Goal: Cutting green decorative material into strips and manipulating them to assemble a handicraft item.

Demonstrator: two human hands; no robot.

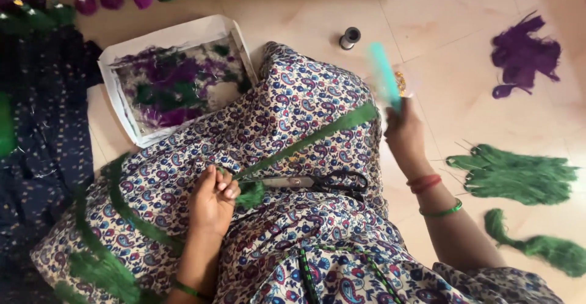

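white cardboard box, perhaps packaging

Pinched green tassel, raised teal comb

Bare floor lies open between the thread spool and the purple threads; green thread bundles crowd the right, and the scrap tray blocks the left.

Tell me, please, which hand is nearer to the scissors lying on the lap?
Left. The left hand pinches a green tassel just beside the scissors; the right hand is raised beyond them, holding a teal comb.
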